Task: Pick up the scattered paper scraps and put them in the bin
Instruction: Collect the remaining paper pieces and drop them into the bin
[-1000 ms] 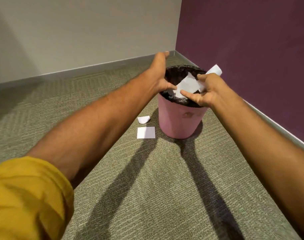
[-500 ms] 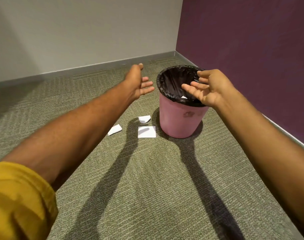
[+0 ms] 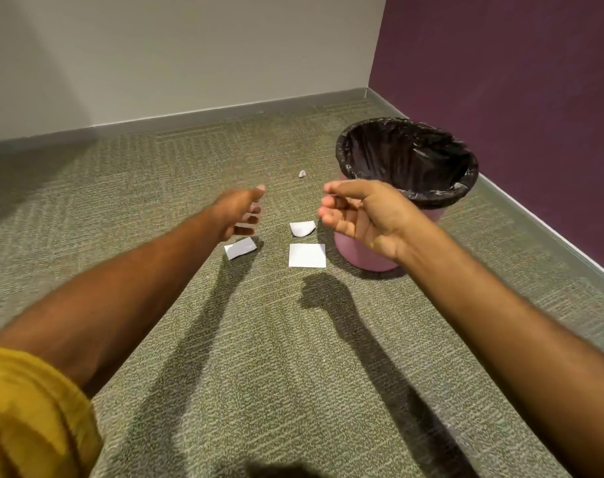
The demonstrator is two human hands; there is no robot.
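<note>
1. My left hand [image 3: 240, 212], blurred, has come off the bin and hangs empty and loose above the leftmost scrap [image 3: 241, 247].
2. The curled scrap [image 3: 303, 228] and the square scrap [image 3: 307, 255] lie on the carpet beside the bin.
3. My right hand [image 3: 362, 219] is empty too, so that load is binned, I judge.
4. The bin [image 3: 359, 251] shows only its black liner [image 3: 407, 157].

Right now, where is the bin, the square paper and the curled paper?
bin [image 3: 354, 255]: head view, pink side wall low down.
square paper [image 3: 307, 255]: head view, its middle.
curled paper [image 3: 302, 228]: head view, its middle.
</note>
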